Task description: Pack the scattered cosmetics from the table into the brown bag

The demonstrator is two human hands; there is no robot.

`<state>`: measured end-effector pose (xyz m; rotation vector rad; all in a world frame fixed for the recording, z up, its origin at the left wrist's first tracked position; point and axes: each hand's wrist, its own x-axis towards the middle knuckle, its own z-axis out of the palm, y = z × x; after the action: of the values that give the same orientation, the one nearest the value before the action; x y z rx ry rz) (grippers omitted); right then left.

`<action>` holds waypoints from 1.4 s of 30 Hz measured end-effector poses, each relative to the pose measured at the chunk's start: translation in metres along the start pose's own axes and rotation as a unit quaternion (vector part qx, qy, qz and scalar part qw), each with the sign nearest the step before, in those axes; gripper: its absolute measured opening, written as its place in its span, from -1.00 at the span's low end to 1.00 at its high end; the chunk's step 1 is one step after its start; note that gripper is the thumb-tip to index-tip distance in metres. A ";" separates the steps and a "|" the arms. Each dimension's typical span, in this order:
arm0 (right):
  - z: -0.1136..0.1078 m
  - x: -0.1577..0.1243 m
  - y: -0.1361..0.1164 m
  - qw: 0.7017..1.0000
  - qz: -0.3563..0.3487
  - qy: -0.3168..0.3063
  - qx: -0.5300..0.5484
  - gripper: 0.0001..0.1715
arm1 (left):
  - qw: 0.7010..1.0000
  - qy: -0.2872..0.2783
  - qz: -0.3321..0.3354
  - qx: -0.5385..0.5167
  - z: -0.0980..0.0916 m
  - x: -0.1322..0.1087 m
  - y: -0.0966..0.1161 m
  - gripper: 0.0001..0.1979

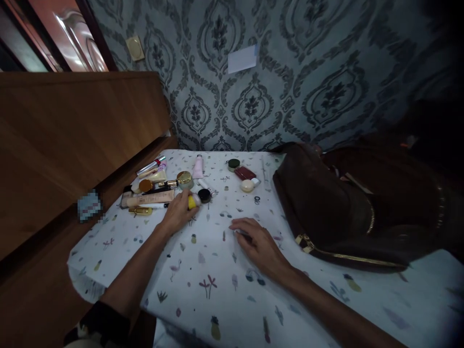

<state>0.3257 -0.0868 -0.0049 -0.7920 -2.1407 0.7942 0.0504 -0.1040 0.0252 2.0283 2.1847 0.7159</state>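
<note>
My left hand (177, 212) is closed around a small yellow container (192, 202) with a pale end, at the edge of a group of cosmetics. Just right of it sits a small round black-topped jar (204, 195). A gold-lidded jar (184, 180) stands behind the fingers, and a beige tube (154, 198) lies to their left. My right hand (255, 239) rests low over the patterned tablecloth (203, 309), fingers loosely stretched out and holding nothing. Beyond it lie a cream oval item (247, 186), a dark red case (245, 173) and a dark green round container (234, 165).
A large dark brown bag (326, 208) with a gold zipper lies along the right side. A pink tube (198, 166) and a gold lipstick-like tube (140, 211) are on the cloth. A wooden panel (83, 130) borders the left; patterned wallpaper (250, 101) rises behind.
</note>
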 end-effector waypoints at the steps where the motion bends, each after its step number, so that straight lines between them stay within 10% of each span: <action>1: -0.001 -0.001 0.000 1.000 -0.001 0.000 0.000 -0.71 | 1.000 -0.004 -0.002 -0.002 -0.003 0.000 0.001 -0.63; 23: -0.002 -0.003 -0.004 0.999 -0.014 -0.011 -0.033 -0.71 | 0.964 -0.102 0.242 -0.035 -0.016 -0.018 0.032 -0.59; 42: -0.008 -0.010 0.000 1.000 0.002 -0.018 -0.020 -0.71 | 0.990 0.015 0.132 0.041 0.024 0.013 0.047 -0.72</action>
<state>0.3376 -0.0919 -0.0042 -0.8081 -2.1951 0.7748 0.1009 -0.0841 0.0253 2.3937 2.0137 0.6943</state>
